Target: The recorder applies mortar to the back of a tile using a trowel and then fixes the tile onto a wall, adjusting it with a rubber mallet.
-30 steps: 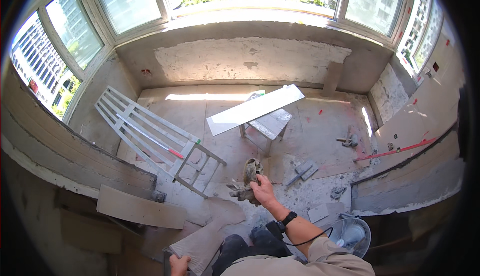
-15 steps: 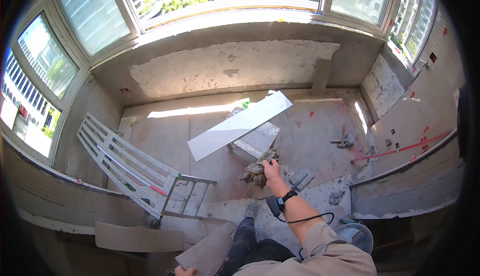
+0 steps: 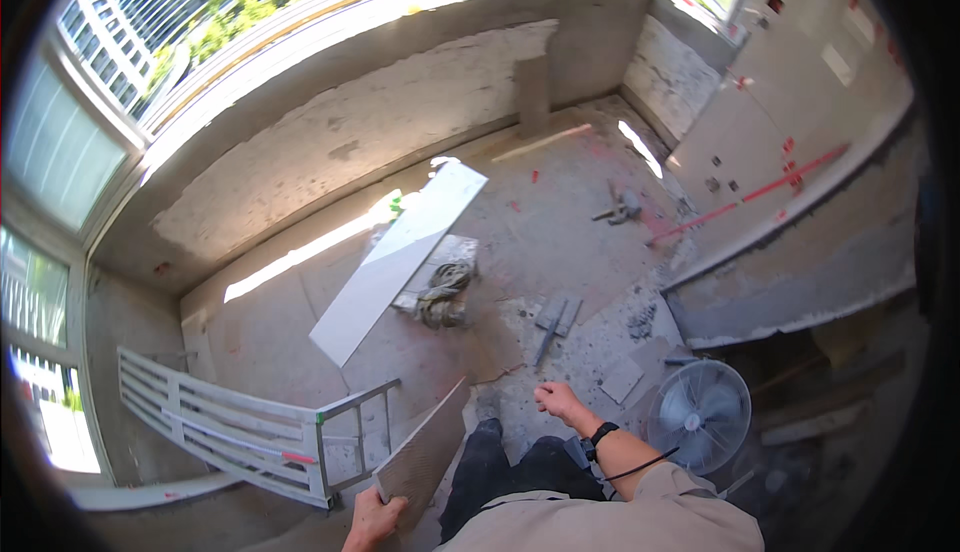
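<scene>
My left hand (image 3: 375, 520) is closed on the lower edge of a tile (image 3: 425, 449) with a ribbed back, which stands tilted beside my left leg. My right hand (image 3: 562, 402) is in front of my right leg with its fingers curled in and nothing seen in them. Ahead of it, a crumpled, dirty rag (image 3: 443, 297) hangs over the near end of a low stool (image 3: 458, 250). A long white tile (image 3: 400, 262) lies slantwise across that stool. On the floor near my right hand is a grey trowel (image 3: 553, 324).
At the left an aluminium ladder (image 3: 225, 422) lies on its side. A fan (image 3: 699, 415) stands close on my right. Farther off are a dark tool (image 3: 620, 208) on the floor and a low wall (image 3: 800, 282). A thin flat piece (image 3: 622, 379) lies near the fan.
My right hand has let go of the rag, now on the stool, and drawn back toward me. My left hand has raised the ribbed tile to a steeper tilt. The view has turned right.
</scene>
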`<state>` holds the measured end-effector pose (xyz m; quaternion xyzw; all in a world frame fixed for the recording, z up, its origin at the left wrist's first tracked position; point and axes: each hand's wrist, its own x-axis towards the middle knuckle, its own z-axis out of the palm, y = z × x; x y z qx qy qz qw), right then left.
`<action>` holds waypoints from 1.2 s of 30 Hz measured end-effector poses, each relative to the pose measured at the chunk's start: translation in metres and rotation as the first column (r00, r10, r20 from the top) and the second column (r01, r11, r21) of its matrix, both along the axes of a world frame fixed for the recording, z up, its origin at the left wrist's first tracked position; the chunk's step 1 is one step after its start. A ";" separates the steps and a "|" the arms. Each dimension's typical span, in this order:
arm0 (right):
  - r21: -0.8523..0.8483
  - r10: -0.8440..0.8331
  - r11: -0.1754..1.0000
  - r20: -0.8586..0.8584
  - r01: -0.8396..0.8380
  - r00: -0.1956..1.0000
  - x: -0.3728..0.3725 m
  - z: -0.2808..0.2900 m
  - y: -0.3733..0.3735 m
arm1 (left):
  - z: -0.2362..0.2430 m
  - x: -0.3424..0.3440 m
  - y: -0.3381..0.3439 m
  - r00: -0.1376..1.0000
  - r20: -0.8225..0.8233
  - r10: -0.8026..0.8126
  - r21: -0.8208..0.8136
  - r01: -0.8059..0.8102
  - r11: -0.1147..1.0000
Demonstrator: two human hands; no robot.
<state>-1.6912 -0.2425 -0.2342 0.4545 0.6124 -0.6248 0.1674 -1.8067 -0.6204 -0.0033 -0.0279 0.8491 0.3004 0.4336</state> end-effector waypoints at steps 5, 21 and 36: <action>-0.034 -0.371 0.921 0.221 0.388 0.902 0.183 0.001 0.000 | -0.046 -0.042 -0.015 0.953 0.014 -0.302 0.034 0.301 0.953; 0.151 -0.903 0.279 0.378 0.948 0.205 0.502 -0.004 -0.278 | 0.042 0.152 0.268 0.711 0.071 -0.700 0.495 0.584 0.643; 0.080 -0.939 -0.288 0.173 0.954 -0.297 0.602 0.039 -0.277 | -0.021 0.376 0.358 0.504 0.425 -0.752 0.657 0.399 0.639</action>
